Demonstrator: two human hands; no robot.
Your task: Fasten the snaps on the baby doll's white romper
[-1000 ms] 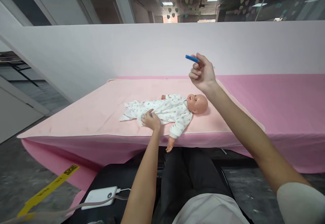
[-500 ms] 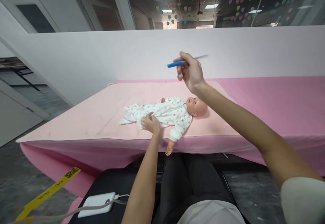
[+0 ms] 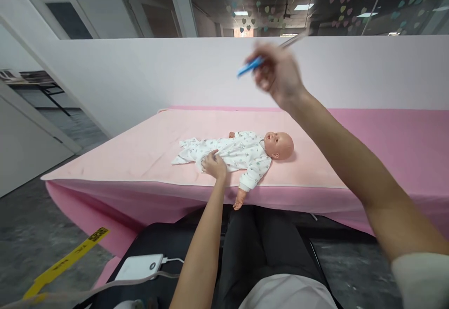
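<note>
Left hand [image 3: 214, 164]: rested palm-down on the baby doll's [image 3: 242, 152] lower body, fingers loose, gripping nothing.
Right hand [image 3: 278, 74]: raised in the upper centre, blurred, pinching a blue-tipped thermometer [image 3: 250, 66].
Doll: lay face-up on the pink mat [image 3: 140, 152], mid-frame, head pointing right.

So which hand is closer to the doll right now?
Left. The left hand rests on the doll, on its clothed body. The right hand is raised well above the doll's head, gripping a blue-ended stick, blurred.
</note>
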